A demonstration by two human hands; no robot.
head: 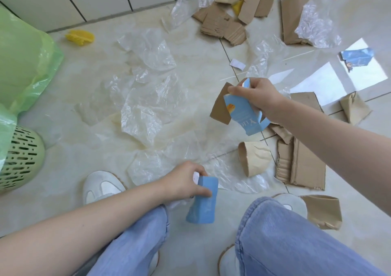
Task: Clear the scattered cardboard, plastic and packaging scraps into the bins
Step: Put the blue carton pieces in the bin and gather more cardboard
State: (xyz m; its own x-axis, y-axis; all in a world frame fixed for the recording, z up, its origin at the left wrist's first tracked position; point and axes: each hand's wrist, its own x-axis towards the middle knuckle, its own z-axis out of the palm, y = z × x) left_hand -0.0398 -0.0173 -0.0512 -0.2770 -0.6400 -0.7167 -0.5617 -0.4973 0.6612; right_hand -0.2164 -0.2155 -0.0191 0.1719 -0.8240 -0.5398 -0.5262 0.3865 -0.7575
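My right hand [257, 97] grips a torn blue carton piece [245, 117] together with a brown cardboard scrap [220, 110], held above the floor. My left hand [186, 181] pinches a second blue carton piece [204, 201] low between my knees. Clear plastic sheets [143, 106] lie spread over the tiled floor in the middle. A rolled brown cardboard piece [254, 158] lies just right of my left hand. A green perforated bin [19, 161] with a green bag liner [23, 64] stands at the left edge.
Cardboard scraps [224, 23] and crumpled plastic [315, 26] pile up at the back by the tiled wall. Flat cardboard [302, 165] lies at the right, another scrap [323, 211] by my right knee. Yellow scraps [80, 37] and a blue piece [356, 57] lie farther off.
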